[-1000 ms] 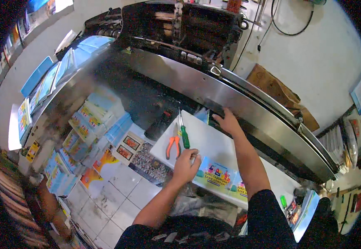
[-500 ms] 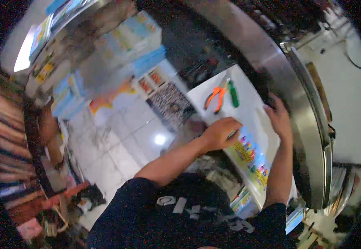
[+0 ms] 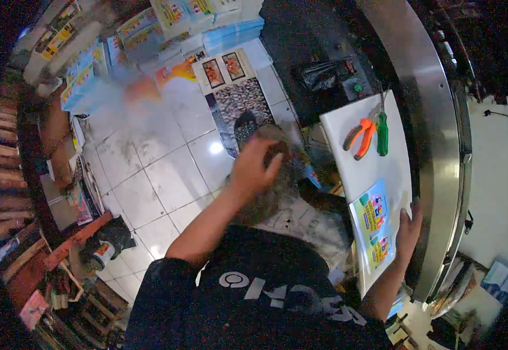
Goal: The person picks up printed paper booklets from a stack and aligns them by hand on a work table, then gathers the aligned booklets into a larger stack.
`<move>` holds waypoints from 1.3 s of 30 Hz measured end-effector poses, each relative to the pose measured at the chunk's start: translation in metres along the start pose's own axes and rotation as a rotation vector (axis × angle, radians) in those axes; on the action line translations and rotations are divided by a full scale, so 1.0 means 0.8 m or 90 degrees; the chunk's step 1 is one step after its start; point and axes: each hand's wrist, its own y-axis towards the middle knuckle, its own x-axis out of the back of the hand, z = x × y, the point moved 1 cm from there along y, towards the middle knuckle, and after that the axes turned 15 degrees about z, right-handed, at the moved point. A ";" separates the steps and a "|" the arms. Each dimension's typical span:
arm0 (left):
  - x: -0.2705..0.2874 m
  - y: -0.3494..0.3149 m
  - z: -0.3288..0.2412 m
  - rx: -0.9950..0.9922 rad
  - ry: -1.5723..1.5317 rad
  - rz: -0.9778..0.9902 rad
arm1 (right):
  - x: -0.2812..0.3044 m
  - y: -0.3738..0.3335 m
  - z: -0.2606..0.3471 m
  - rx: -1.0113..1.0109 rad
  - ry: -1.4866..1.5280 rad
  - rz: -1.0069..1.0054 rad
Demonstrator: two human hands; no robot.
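The right hand is resting flat, fingers extended, on the white rectangular board, beside the colourful printed sheet lying on its near end; it is gripping nothing. The left hand is hanging over the tiled floor left of the board, its grip loosely curled; whether it holds anything cannot be told. Orange-handled pliers and a green-handled screwdriver are lying loose at the board's far end. Risk: should the board tilt, both tools are liable to slide off.

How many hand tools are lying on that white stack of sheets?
2: orange-handled pliers and a green-handled screwdriver, side by side on the far end of the white stack. Others may be hidden elsewhere.
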 end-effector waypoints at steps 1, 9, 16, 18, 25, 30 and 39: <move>-0.015 0.018 0.004 0.007 -0.011 0.008 | -0.006 -0.001 -0.004 -0.008 0.004 -0.027; -0.202 0.147 -0.012 0.044 0.272 0.825 | -0.010 -0.052 -0.125 -0.180 0.094 -0.147; -0.241 0.059 0.023 0.101 0.269 0.819 | -0.069 -0.079 -0.085 -0.075 0.245 -0.129; -0.228 0.056 0.035 0.151 0.293 0.812 | -0.075 -0.066 -0.074 -0.140 0.267 -0.146; -0.242 0.059 0.066 0.215 0.342 0.825 | -0.076 -0.061 -0.076 -0.032 0.240 -0.152; -0.244 0.052 0.086 0.244 0.374 0.840 | -0.081 -0.043 -0.062 0.044 0.453 -0.136; -0.246 0.049 0.113 0.267 0.400 0.860 | -0.075 -0.068 -0.089 -0.072 0.072 -0.081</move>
